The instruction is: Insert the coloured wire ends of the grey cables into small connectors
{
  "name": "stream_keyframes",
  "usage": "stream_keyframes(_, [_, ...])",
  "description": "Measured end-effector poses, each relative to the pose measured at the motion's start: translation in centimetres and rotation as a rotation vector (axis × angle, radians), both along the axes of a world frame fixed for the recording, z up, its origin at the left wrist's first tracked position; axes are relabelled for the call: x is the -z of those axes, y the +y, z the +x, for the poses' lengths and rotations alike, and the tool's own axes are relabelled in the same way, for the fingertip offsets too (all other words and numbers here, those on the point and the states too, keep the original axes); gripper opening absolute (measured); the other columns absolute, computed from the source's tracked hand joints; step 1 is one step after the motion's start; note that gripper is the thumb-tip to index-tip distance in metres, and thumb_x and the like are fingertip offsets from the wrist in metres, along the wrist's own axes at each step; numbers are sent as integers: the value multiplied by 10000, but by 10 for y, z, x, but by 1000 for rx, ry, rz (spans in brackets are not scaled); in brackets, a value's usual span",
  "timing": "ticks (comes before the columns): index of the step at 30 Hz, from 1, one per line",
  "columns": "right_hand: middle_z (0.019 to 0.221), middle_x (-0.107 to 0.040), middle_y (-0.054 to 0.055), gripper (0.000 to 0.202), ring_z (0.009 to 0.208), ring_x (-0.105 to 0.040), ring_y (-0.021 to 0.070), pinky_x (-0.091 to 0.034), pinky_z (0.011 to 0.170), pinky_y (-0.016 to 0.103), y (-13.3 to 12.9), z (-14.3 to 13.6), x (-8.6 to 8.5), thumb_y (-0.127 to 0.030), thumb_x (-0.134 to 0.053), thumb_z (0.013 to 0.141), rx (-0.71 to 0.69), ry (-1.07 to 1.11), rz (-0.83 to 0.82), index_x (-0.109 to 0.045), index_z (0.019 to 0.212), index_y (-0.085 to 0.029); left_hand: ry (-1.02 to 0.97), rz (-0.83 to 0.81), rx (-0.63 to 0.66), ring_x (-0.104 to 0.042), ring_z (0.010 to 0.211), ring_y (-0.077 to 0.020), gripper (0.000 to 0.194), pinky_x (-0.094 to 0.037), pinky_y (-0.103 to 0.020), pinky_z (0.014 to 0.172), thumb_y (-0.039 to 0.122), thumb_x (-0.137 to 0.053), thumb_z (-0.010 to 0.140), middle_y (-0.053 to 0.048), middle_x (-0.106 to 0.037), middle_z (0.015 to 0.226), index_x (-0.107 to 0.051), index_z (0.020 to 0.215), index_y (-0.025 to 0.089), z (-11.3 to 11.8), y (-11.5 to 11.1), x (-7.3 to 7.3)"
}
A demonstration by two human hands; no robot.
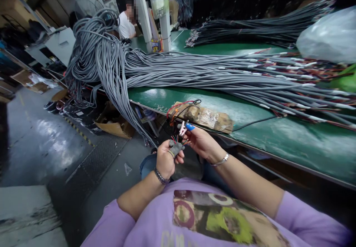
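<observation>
My left hand [166, 160], with grey covers on its fingers, is closed around a cable end [175, 138] whose thin coloured wires fan out at the top. Close beside it, my right hand [201, 143] has blue tape round one finger. Its fingertips pinch a small pale pink clip [182, 129], just above the wires. Whether the clip touches the wires is hard to make out. Behind both hands, a wooden board [214, 118] with a brown lump and clear tape on it lies at the bench edge, red and black leads at its left end.
A thick bundle of grey cables [178, 71] runs along the green bench [155, 98] and hangs over its left end. Black cables [250, 30] and a white plastic bag [329, 35] lie farther back. A person [126, 24] sits beyond the posts. An open cardboard box [115, 122] stands below.
</observation>
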State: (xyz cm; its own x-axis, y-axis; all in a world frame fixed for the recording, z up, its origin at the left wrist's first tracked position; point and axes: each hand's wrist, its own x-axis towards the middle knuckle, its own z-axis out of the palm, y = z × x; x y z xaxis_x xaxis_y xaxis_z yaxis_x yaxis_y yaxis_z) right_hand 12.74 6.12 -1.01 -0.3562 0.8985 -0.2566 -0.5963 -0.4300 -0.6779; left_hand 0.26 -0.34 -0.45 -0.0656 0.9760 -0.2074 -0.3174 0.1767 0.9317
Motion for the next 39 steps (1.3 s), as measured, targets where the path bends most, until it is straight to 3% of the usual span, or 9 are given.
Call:
stream_keyframes(4, [695, -620, 9, 340, 576, -517, 98, -454, 545, 231, -1, 0, 7, -506, -659, 742, 29, -62, 19, -667, 790, -170, -1, 17, -46, -483, 333, -59, 228, -239, -168, 328, 336, -647, 706, 19, -590, 497, -531, 627, 157, 1, 1, -1])
stream_keyframes(9, [658, -609, 19, 447, 601, -511, 113, -432, 578, 242, -2, -1, 16, -618, -588, 743, 175, -299, 244, -676, 708, -181, -25, -1, -43, -481, 329, -61, 222, -225, -170, 321, 343, -655, 696, 21, -587, 493, -550, 649, 154, -1, 6, -1])
stream_keyframes(15, [621, -574, 1, 431, 565, -485, 106, -418, 535, 240, 2, -7, 10, -599, -645, 707, -1, -26, 102, -678, 751, -172, -35, -1, 12, -469, 315, -64, 227, -234, -171, 313, 339, -658, 676, 24, -578, 476, -531, 620, 159, -2, 11, 0])
stream_keyframes(20, [554, -562, -12, 402, 517, -471, 95, -393, 510, 234, 4, -13, 8, -550, -730, 645, 69, 44, 25, -642, 649, -158, -16, -14, 55, -462, 310, -61, 264, -231, -172, 308, 364, -666, 676, 27, -568, 469, -512, 600, 162, 1, 13, 4])
stream_keyframes(39, [507, -537, -17, 449, 487, -441, 94, -362, 491, 243, 1, -16, 2, -577, -757, 578, 135, 15, -15, -606, 588, -154, 26, -38, 85, -448, 302, -55, 301, -231, -171, 308, 393, -678, 668, 32, -561, 466, -499, 588, 164, 0, 13, 7])
